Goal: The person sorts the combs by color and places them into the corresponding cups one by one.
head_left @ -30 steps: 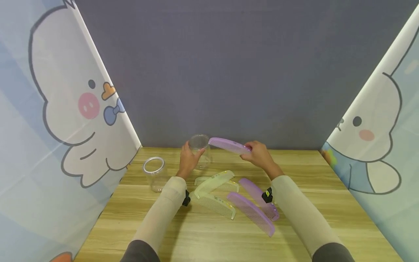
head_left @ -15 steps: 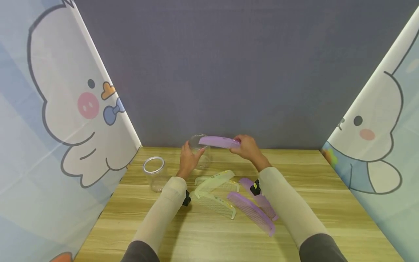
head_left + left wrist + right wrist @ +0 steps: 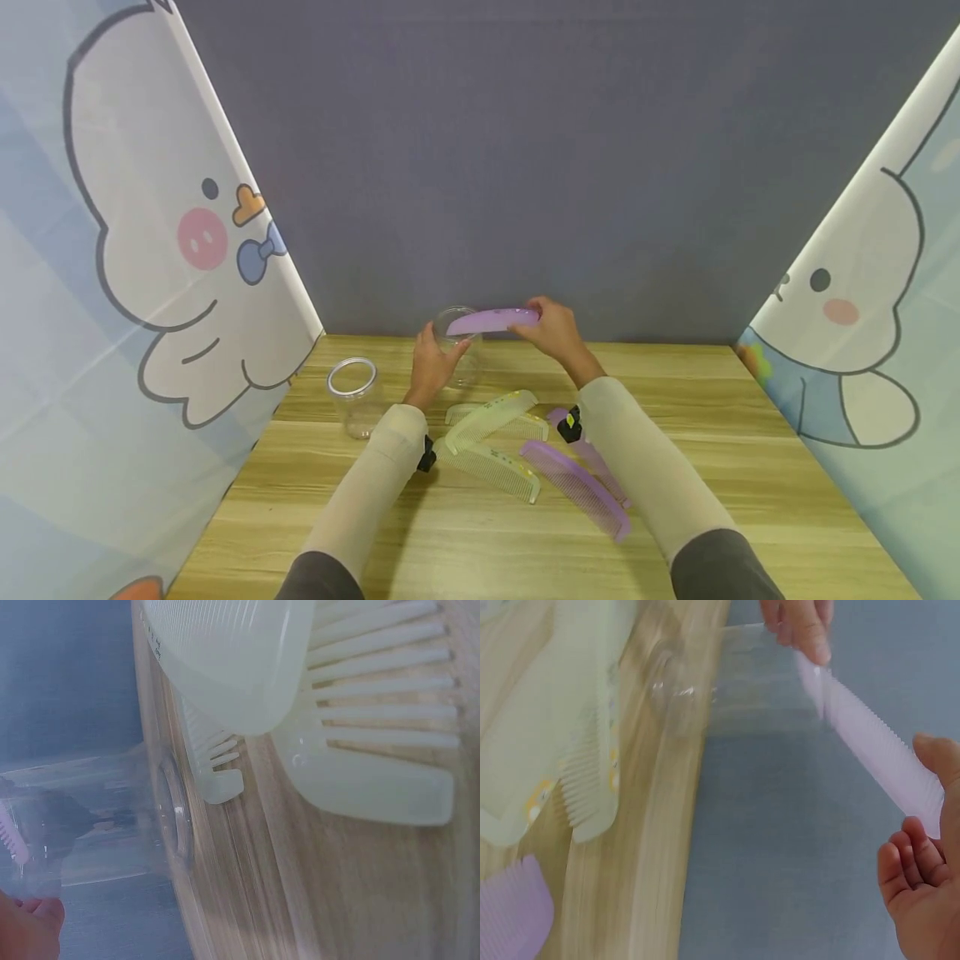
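Toward the back of the table, my left hand [image 3: 432, 364] grips a clear plastic jar [image 3: 468, 368] around its upper part. The jar stands upright with its mouth up. My right hand [image 3: 553, 332] pinches one end of a purple comb [image 3: 491, 321], holding it tilted over the jar. In the right wrist view, the comb's far end [image 3: 814, 686] dips inside the jar's mouth, close by the left thumb. Through the jar wall, the left wrist view shows a bit of the comb's teeth [image 3: 13, 838].
A second clear jar [image 3: 354, 408] stands at the left. Several pale green combs [image 3: 491, 423] lie overlapping mid-table. To their right lie two more purple combs [image 3: 576, 490], one partly under my right forearm. A grey wall [image 3: 525, 167] rises behind the table [image 3: 465, 550].
My right hand has moved left with the purple comb, bringing the comb's far end from beside the jar into its mouth. The left hand and jar stay put.
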Available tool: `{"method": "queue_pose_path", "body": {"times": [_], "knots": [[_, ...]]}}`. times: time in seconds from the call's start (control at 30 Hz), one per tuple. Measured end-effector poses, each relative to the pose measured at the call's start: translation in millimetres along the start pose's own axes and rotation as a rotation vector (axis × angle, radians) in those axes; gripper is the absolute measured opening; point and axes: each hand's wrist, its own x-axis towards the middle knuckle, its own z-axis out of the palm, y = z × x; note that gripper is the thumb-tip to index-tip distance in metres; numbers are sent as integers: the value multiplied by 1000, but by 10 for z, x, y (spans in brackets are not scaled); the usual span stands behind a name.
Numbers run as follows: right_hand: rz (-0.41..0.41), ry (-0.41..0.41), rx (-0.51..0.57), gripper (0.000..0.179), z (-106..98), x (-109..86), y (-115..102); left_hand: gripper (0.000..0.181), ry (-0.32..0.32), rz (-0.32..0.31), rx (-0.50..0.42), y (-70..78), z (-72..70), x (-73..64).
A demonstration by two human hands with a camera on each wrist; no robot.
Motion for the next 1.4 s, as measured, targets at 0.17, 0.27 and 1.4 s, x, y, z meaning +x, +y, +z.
{"method": "queue_pose_path", "body": {"times": [0.17, 0.27, 1.4], "knots": [[-22, 45, 105, 64, 23, 39, -66, 93, 10, 13, 3, 0, 2, -11], [-60, 44, 176, 60, 31, 53, -73, 92, 19, 19, 0, 1, 1, -14], [-87, -215, -118, 54, -274, -528, 670, 89, 44, 26, 0, 6, -1, -7]]}}
